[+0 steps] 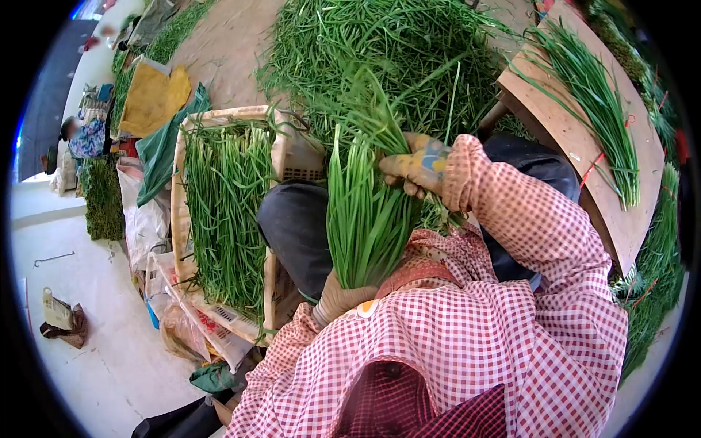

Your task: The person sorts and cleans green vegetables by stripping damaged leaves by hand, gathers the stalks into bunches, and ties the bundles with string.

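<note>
A bundle of long green chives [365,212] stands upright in front of my body, pale cut ends up. My left hand [342,298], in a light glove, is wrapped round its lower leafy end. My right hand [416,164], in a stained glove with a blue and yellow patch, is closed at the upper right of the bundle. From it, loose chive leaves [380,120] stick out up and to the left, slightly blurred. More strands show below this hand. Its fingertips are partly hidden.
At my left stands a pale plastic crate [179,212] packed with chives. A big heap of loose greens [387,58] lies ahead. On the right, a wooden board [540,87] carries chives and red ties. Bags [146,204] and a distant person [86,139] are left.
</note>
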{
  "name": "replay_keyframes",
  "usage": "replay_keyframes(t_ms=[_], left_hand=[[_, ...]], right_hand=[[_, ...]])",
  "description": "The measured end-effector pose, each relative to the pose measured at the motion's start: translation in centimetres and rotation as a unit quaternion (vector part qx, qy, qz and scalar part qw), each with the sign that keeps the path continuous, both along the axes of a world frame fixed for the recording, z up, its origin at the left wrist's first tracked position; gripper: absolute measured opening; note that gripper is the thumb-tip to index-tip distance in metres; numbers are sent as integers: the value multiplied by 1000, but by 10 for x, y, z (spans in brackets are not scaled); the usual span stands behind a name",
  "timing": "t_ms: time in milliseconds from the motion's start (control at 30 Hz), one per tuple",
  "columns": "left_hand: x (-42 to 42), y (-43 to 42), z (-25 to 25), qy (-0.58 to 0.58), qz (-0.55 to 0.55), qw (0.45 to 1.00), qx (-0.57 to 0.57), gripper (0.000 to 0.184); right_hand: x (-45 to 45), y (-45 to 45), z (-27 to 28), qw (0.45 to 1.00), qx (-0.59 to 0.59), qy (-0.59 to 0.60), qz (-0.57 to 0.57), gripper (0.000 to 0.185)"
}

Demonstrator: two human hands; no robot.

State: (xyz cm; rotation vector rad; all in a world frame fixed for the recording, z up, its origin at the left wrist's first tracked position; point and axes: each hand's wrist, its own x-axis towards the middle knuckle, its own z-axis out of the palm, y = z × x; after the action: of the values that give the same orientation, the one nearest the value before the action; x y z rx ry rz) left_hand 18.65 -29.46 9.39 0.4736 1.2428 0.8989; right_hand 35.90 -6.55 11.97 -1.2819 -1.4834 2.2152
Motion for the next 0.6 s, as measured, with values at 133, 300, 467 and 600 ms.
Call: replay_keyframes(t_ms=[133, 300, 467, 600], left_hand=[[-7, -9, -13, 47, -22, 999, 5, 73], [-8, -13, -27, 117, -59, 990, 46, 71], [-9, -7, -21, 131, -93, 986, 42, 69], [-11, 1, -17, 126, -111, 985, 25, 69]], right_hand=[[-3, 2, -4, 999, -43, -25, 9, 44], [4, 8, 5, 995, -102, 5, 4, 52], [-2, 3, -12, 997, -62, -56, 1, 48], [-4, 5, -26, 997, -80, -12, -9, 42]])
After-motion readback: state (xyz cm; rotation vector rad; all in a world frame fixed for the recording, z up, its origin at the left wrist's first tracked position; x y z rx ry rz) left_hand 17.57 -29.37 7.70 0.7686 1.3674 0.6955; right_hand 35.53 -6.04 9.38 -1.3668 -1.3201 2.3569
